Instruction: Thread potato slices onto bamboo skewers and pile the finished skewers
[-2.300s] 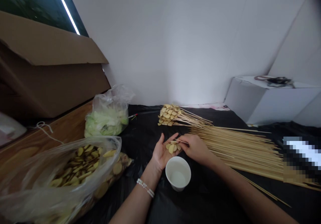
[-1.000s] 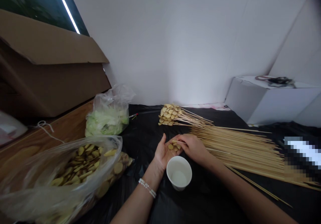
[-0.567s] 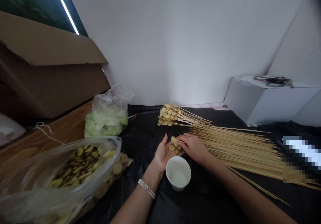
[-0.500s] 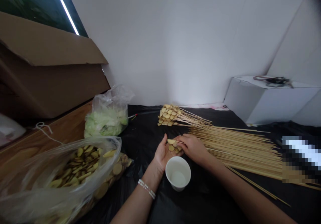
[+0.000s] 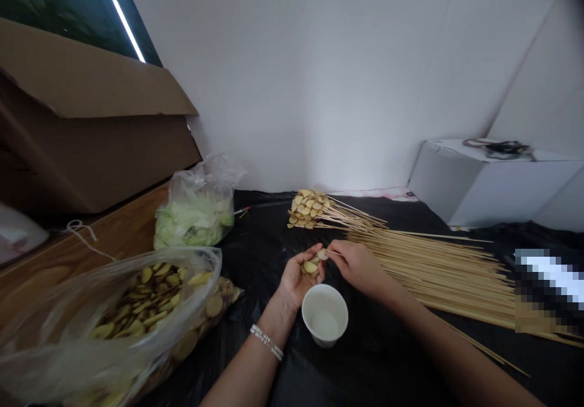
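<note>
My left hand (image 5: 298, 276) is cupped, fingers curled round a few yellow potato slices (image 5: 311, 266) in the palm. My right hand (image 5: 358, 265) pinches a thin bamboo skewer (image 5: 333, 252) whose tip meets a slice at my left fingertips. Both hands hover over black plastic sheeting, just above a white paper cup (image 5: 325, 315) with a little liquid in it. A bracelet circles my left wrist.
A large pile of bare skewers (image 5: 438, 273) lies to the right. Finished potato skewers (image 5: 314, 209) lie behind the hands. A clear bag of potato slices (image 5: 137, 309) and a bag of greens (image 5: 196, 212) sit left. A cardboard box (image 5: 91, 127) and white box (image 5: 493, 182) stand behind.
My left fingers have curled in around the slices, which lay on a flatter open palm before. The right hand with the skewer has lifted slightly and pushed its tip into a slice.
</note>
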### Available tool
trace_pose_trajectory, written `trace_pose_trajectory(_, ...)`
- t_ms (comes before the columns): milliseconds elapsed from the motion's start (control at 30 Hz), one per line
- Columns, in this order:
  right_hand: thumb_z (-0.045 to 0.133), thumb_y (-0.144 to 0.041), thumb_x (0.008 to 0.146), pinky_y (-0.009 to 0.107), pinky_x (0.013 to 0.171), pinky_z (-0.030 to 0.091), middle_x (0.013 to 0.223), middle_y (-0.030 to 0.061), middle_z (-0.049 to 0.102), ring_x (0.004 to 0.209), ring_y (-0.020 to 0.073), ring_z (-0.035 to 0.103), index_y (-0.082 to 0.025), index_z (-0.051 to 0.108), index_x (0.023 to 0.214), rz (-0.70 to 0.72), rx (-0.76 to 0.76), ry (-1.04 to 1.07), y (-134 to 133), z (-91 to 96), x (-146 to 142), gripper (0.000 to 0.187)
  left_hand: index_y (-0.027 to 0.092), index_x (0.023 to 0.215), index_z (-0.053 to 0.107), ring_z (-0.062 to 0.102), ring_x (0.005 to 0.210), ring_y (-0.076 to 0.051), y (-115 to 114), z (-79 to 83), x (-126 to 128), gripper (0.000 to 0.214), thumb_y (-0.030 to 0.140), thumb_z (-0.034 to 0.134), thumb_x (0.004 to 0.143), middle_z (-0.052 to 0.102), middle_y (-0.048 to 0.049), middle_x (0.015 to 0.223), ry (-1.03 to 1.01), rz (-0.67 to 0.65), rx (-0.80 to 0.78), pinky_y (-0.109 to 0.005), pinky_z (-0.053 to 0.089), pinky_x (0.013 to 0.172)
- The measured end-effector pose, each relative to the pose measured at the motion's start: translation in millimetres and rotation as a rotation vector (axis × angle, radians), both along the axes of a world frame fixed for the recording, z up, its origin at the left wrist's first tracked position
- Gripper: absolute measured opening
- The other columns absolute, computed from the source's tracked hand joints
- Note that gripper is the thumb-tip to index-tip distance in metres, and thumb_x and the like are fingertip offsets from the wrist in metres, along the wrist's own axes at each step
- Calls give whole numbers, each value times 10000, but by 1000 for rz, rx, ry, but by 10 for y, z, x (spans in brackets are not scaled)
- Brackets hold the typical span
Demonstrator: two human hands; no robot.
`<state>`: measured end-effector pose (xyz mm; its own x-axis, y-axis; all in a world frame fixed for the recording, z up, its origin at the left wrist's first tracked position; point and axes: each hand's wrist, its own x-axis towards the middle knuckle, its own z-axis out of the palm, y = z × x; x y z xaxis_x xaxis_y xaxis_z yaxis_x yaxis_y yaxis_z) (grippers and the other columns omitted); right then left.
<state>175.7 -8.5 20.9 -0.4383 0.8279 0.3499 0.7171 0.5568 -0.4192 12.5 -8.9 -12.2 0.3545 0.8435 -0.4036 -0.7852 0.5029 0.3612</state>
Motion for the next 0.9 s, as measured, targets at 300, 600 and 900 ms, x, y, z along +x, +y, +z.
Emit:
trace_pose_trajectory(300, 401, -293, 925, 237, 621, 327, 737, 13, 638, 684, 129, 569, -192, 580, 803, -40, 28, -12, 20, -15, 37, 239, 86, 849, 684, 484, 428, -23, -56, 28, 117, 297, 206, 806, 607, 599, -4, 619, 393, 47, 256, -102, 349, 357)
trace_pose_trajectory(600, 501, -254, 849, 237, 626, 396, 691, -13, 603, 632, 122, 549, -188, 575, 896, 11, 49, 277, 25, -2, 34, 110, 118, 844, 649, 551, 537, -36, 4, 13, -19, 147, 88, 708, 712, 614, -18, 711, 127, 145, 88, -86, 413, 429)
trace_pose_trajectory(900, 326, -273, 958, 238, 688, 421, 915, 52, 672, 799, 150, 614, -229, 576, 1163, 33, 237, -59, -32, -24, 27, 326, 136, 911, 613, 556, 565, -46, 16, 34, -65, 147, 41, 577, 805, 607, -30, 758, -17, 155, 33, -94, 439, 449)
